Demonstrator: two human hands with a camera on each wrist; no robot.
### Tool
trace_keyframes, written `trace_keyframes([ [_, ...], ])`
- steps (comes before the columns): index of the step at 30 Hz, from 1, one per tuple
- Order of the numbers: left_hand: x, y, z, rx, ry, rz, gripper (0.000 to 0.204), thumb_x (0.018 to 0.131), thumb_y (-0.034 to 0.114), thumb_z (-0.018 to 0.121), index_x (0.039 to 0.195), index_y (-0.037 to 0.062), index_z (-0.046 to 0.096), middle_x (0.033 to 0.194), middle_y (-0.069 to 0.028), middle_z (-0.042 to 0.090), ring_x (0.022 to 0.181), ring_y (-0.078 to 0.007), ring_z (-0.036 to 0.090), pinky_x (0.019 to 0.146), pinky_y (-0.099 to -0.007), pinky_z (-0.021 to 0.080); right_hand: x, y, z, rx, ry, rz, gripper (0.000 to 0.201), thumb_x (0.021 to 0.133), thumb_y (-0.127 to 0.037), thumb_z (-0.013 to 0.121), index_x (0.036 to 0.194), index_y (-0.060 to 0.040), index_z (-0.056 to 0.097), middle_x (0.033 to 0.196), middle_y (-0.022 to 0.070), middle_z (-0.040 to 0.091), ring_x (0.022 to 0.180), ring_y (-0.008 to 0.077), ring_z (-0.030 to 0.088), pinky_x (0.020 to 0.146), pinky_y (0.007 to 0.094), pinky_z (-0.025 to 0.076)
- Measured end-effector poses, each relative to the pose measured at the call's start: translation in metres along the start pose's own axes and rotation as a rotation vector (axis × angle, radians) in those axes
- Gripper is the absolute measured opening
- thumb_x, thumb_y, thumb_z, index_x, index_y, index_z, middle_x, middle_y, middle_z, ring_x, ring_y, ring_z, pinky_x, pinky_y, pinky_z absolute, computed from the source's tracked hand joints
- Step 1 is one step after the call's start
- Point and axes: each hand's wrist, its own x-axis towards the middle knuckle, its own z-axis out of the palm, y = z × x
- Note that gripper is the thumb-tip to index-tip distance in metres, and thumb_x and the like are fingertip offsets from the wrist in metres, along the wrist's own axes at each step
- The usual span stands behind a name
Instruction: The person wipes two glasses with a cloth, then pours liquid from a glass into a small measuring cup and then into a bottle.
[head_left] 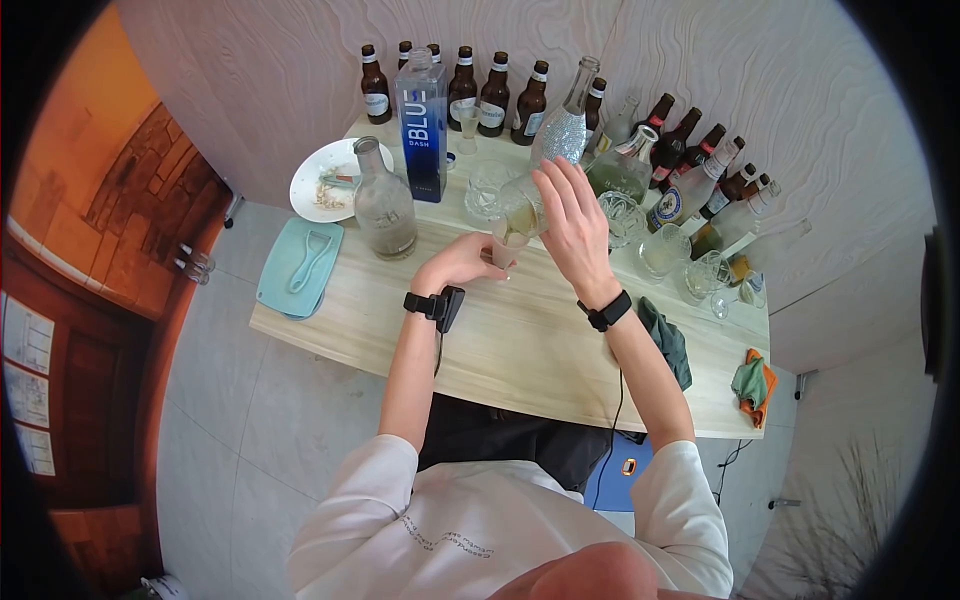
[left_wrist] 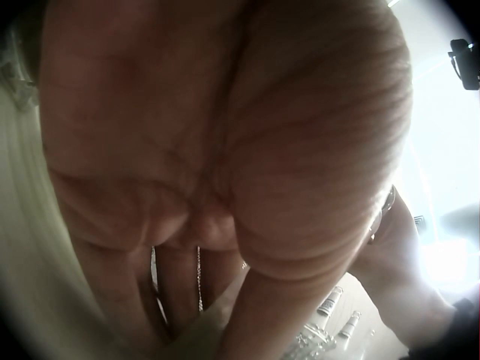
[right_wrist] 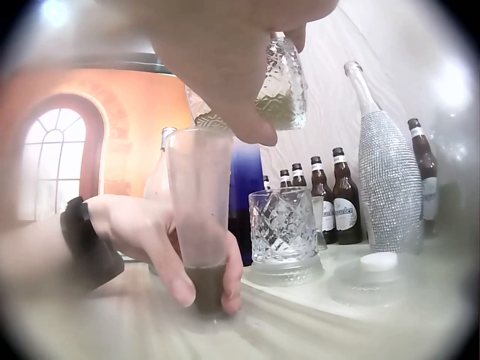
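My left hand grips a tall, frosted clear cup near its base, thumb and fingers around it. Dark liquid sits in the bottom of that cup, which stands upright close to the tabletop. Above it, my right hand holds a patterned glass tilted toward the cup's mouth, with greenish liquid inside the glass. In the left wrist view, the palm of the left hand fills most of the picture and hides much of the cup. A cut-glass tumbler stands just beyond the cup.
Left of the hands stand a cloudy glass bottle, a tall blue bottle, a white plate and a peeler on a teal board. Behind are several brown bottles and a glittery bottle. A dark cloth lies right.
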Motion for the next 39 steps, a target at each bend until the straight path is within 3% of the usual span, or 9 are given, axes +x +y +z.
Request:
trace_keyframes([
  [4, 0.001, -0.003, 0.000, 0.001, 0.000, 0.002, 0.040, 0.083, 0.004, 0.082, 0.121, 0.0018, 0.070, 0.113, -0.0056, 0.077, 0.107, -0.0166, 0.070, 0.097, -0.0322, 0.053, 0.002, 0.000, -0.002, -0.021, -0.011, -0.032, 0.051, 0.083, -0.004, 0.067, 0.133, -0.0027, 0.060, 0.138, 0.0141, 0.062, 0.133, 0.0347, 0.057, 0.115, 0.0487, 0.047],
  [28, 0.001, -0.003, 0.000, -0.033, -0.012, 0.027, 0.043, 0.084, 0.001, 0.081, 0.125, 0.0011, 0.068, 0.116, -0.0067, 0.076, 0.109, -0.0174, 0.070, 0.099, -0.0323, 0.054, 0.003, 0.005, -0.008, -0.189, -0.007, -0.274, 0.056, 0.083, -0.010, 0.068, 0.139, -0.0120, 0.061, 0.145, 0.0069, 0.059, 0.137, 0.0302, 0.055, 0.116, 0.0458, 0.047],
  [31, 0.001, -0.004, -0.001, -0.040, -0.015, 0.021, 0.043, 0.084, 0.001, 0.081, 0.125, 0.0010, 0.068, 0.116, -0.0065, 0.076, 0.109, -0.0173, 0.070, 0.099, -0.0323, 0.053, 0.003, 0.003, -0.008, -0.164, -0.005, -0.255, 0.057, 0.083, -0.008, 0.067, 0.139, -0.0114, 0.061, 0.145, 0.0075, 0.059, 0.137, 0.0306, 0.055, 0.114, 0.0448, 0.049],
  [39, -0.003, 0.001, -0.003, -0.022, -0.020, 0.008, 0.045, 0.083, 0.001, 0.081, 0.126, 0.0020, 0.068, 0.117, -0.0063, 0.076, 0.109, -0.0171, 0.070, 0.100, -0.0328, 0.052, -0.014, 0.003, 0.003, 0.022, 0.017, -0.003, 0.062, 0.076, 0.000, 0.074, 0.136, -0.0067, 0.061, 0.140, 0.0108, 0.061, 0.134, 0.0326, 0.057, 0.106, 0.0436, 0.054],
])
